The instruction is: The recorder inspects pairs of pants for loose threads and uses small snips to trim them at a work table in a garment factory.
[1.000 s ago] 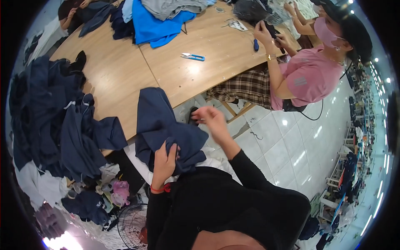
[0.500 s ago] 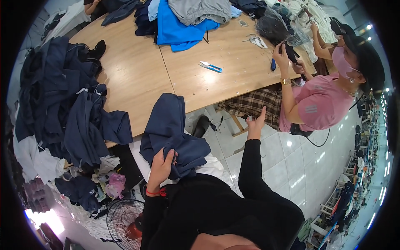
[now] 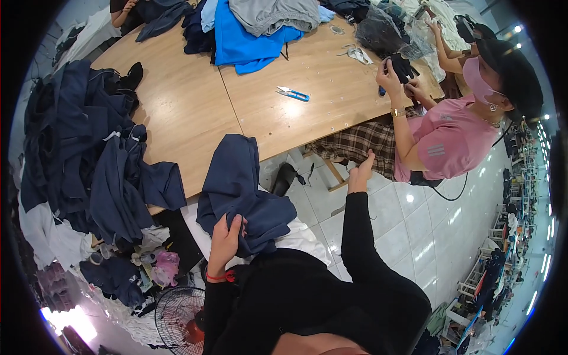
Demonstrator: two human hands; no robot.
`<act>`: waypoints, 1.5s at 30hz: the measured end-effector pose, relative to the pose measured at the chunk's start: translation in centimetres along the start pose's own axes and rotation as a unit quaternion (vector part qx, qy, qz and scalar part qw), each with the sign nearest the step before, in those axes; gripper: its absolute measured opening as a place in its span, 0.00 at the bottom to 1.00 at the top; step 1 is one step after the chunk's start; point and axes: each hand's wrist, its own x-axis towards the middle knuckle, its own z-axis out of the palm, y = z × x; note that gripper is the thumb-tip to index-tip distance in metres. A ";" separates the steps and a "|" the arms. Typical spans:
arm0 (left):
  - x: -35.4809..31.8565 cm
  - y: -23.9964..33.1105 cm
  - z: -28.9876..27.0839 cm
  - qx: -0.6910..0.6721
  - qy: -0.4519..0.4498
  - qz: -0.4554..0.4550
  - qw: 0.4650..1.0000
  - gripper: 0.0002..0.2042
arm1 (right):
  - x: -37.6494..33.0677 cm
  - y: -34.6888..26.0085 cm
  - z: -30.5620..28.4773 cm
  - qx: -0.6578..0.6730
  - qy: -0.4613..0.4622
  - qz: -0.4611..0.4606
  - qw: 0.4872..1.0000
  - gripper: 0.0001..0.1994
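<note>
A navy blue garment (image 3: pixel 245 189) lies bunched over my lap, its upper part reaching up to the table edge. My left hand (image 3: pixel 226 232) grips its near side, the thumb on top and the fingers partly hidden in the folds. Off to the right, away from the cloth, I hold my right hand (image 3: pixel 360 172) out over the floor beside a seated co-worker. At least one of its fingers is stretched out, and I see nothing in it. Blue-handled thread snips (image 3: pixel 293 94) rest on the wooden table (image 3: pixel 183 112), beyond both hands.
A heap of navy garments (image 3: pixel 77 124) hangs over the table's left side. Blue and grey clothing (image 3: pixel 248 47) is piled at the far edge. The co-worker in pink (image 3: pixel 452 139) handles a dark piece (image 3: pixel 402 68). A floor fan (image 3: pixel 180 319) stands near my left elbow.
My right hand has turned slightly, with its fingers closer together. My left hand stays on the garment. The co-worker's dark piece has shifted in their hands, and the whole view has moved a little.
</note>
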 end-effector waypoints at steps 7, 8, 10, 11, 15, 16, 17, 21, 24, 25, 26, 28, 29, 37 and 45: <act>0.3 0.2 0.3 0.016 -0.011 0.011 1.000 0.12 | 0.7 -0.5 -0.8 -0.031 -0.021 0.023 0.999 0.18; 0.4 -0.1 0.3 0.005 -0.009 0.006 1.000 0.13 | 0.6 -0.6 -0.9 -0.034 -0.043 0.021 0.998 0.18; 0.5 -0.2 0.3 -0.006 -0.011 0.003 1.000 0.13 | 0.5 -0.4 -0.6 -0.038 -0.005 0.023 0.999 0.22; 0.5 -0.1 0.3 -0.001 -0.006 -0.002 1.000 0.13 | -0.6 -0.6 -0.5 -0.041 0.011 0.021 0.999 0.23; 0.7 -0.2 0.1 0.014 0.003 -0.007 1.000 0.14 | 1.2 -0.7 -1.0 -0.041 -0.024 0.052 0.998 0.24; 0.1 -0.7 0.0 0.016 0.001 -0.009 1.000 0.14 | 0.8 -0.4 -1.5 -0.058 -0.012 0.042 0.997 0.24; 0.5 -0.9 -0.1 0.000 -0.003 -0.012 1.000 0.14 | 1.6 0.0 -1.6 -0.068 -0.001 0.027 0.997 0.25; 2.0 -1.3 0.4 -0.004 -0.024 -0.024 0.999 0.14 | 3.8 -0.8 -2.9 -0.107 0.004 0.039 0.993 0.24; 1.7 -0.9 -0.1 0.021 -0.014 -0.034 0.999 0.15 | -0.5 0.4 -0.6 -0.121 0.027 0.028 0.992 0.23; 1.7 -1.0 -0.2 0.001 -0.013 -0.034 0.999 0.15 | -0.5 0.0 -0.4 -0.113 0.012 0.029 0.993 0.21; 2.2 -0.9 -0.1 0.003 -0.028 -0.034 0.999 0.15 | 1.1 -1.6 -0.1 -0.100 -0.001 0.019 0.995 0.20; 2.9 -0.9 0.1 -0.020 -0.019 -0.013 1.000 0.15 | 2.5 -0.7 -2.2 -0.088 -0.024 0.002 0.996 0.19; 2.9 0.0 0.0 -0.028 0.025 -0.005 0.999 0.15 | 2.0 -0.6 -2.3 -0.071 -0.074 0.089 0.991 0.20; -1.2 5.9 -12.0 -0.258 0.332 0.146 0.895 0.13 | -10.0 -2.0 14.1 -0.261 -0.401 -0.089 0.874 0.13; -1.5 7.3 -9.9 -0.223 0.411 0.124 0.875 0.13 | 5.5 8.6 32.2 -0.574 -0.218 -0.516 0.597 0.16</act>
